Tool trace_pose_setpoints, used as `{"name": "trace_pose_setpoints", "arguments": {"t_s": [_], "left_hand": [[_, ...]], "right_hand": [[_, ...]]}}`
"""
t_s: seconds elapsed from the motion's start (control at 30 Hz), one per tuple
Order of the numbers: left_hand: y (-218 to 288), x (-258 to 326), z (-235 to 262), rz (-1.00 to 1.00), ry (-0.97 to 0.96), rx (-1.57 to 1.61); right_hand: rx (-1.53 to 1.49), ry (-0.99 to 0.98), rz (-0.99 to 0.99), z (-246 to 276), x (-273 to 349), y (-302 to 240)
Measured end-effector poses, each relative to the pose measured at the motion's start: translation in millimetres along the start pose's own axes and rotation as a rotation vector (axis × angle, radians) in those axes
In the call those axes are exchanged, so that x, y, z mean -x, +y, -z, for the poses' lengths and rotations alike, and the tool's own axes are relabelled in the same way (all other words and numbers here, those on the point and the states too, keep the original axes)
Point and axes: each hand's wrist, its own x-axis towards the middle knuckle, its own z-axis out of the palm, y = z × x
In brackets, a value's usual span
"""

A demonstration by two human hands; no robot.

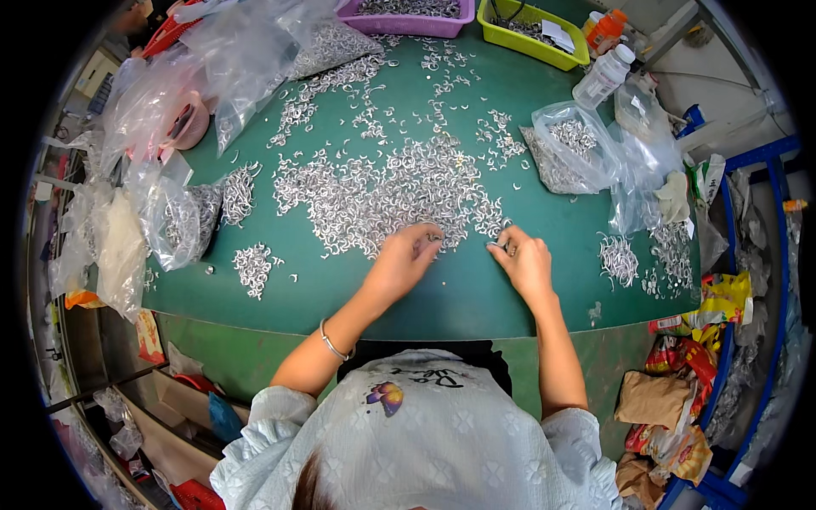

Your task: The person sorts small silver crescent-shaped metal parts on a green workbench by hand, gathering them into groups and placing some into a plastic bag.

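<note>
A broad heap of small silvery, curved metal pieces is spread over the green tabletop. At the heap's near edge, my left hand is closed, its fingers curled around a few of these pieces. My right hand is a short way to the right, thumb and fingers pinched together by the heap's right-hand tip. Something small and silvery shows between those fingers, seemingly the same kind of piece. Smaller piles lie apart: one at the left, another at the right.
Clear plastic bags of metal pieces stand at the left and right. A purple tray and a yellow-green tray line the far edge. Beside them is a white bottle. A blue metal rack rises at the right.
</note>
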Motion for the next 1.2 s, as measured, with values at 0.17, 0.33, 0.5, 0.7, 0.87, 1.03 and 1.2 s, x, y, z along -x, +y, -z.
{"name": "trace_pose_setpoints", "arguments": {"t_s": [0.17,0.33,0.5,0.7,0.87,1.03,1.2], "left_hand": [[7.7,22.7,-0.4,0.201,-0.352,0.422],[-9.1,40.6,-14.4,0.292,-0.374,0.558],[0.3,51.3,-12.0,0.397,-0.403,0.594],[-3.1,68.0,-13.9,0.443,-0.416,0.641],[-8.5,73.5,-3.5,0.184,-0.176,0.289],[-18.1,64.3,11.7,0.11,0.162,-0.022],[-24.4,62.8,7.0,0.003,0.238,-0.284]], "right_hand": [[-1.441,-0.244,-0.23,19.8,-0.5,25.0],[-1.877,-0.146,-0.395,28.2,6.0,27.9],[-0.515,0.021,-0.128,12.5,9.1,34.9],[0.032,0.244,0.089,-3.1,8.7,17.6],[-1.397,0.029,-0.364,12.5,8.9,32.3],[-2.044,-0.124,-0.511,9.8,13.1,20.7],[-1.063,-0.044,-0.278,13.8,19.0,25.0]]}}
